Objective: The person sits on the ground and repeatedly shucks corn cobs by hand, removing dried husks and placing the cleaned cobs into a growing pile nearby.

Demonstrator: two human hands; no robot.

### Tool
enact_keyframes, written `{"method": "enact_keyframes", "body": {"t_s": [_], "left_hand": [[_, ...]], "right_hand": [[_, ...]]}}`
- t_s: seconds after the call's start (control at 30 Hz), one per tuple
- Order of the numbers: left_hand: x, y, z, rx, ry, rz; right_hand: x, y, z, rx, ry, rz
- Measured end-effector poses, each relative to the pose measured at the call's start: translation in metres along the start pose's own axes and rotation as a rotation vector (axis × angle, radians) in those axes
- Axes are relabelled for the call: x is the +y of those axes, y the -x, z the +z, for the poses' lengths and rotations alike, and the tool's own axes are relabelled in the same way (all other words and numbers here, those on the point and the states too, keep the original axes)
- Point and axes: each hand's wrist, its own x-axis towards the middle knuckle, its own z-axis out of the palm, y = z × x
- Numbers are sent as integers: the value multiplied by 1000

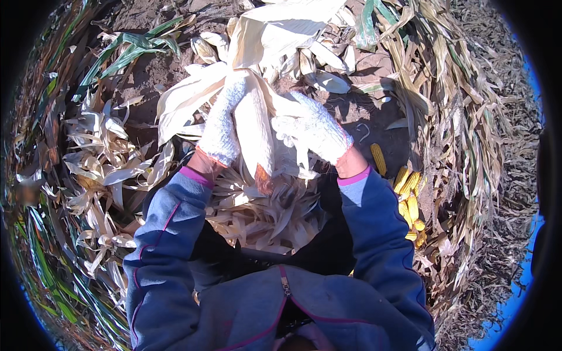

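An ear of corn in pale dry husk (254, 127) lies between my two gloved hands, its brown silk tip pointing towards my body. My left hand (224, 120), in a white knit glove, grips the ear along its left side near the base. On the right, my right hand (314, 127), gloved the same way, is closed on peeled-back husk leaves (283, 105) beside the ear. Wide husk leaves (276, 28) spread out above and to the left of the hands. The kernels of this ear cannot be seen.
Husked yellow cobs (408, 193) lie in a pile to the right, beside my sleeve. More ears in husk (320, 66) lie on the soil beyond my hands. Loose husks (272, 215) are heaped between my legs. Dry corn stalks (461, 109) line the right side, and leafy stalks (57, 272) the left.
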Motion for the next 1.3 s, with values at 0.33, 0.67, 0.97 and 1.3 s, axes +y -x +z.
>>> {"method": "enact_keyframes", "body": {"t_s": [0.33,0.67,0.97,1.3], "left_hand": [[-22,-23,-62,-296,-983,306],[-34,-50,-105,-341,-1786,686],[-15,-7,-49,-218,-562,162],[-27,-7,-10,-192,13,-104]], "right_hand": [[-14,3,-20,465,562,-295],[-6,26,-48,1013,668,-223],[-12,19,-3,291,-214,60],[17,4,18,487,257,-265]]}}
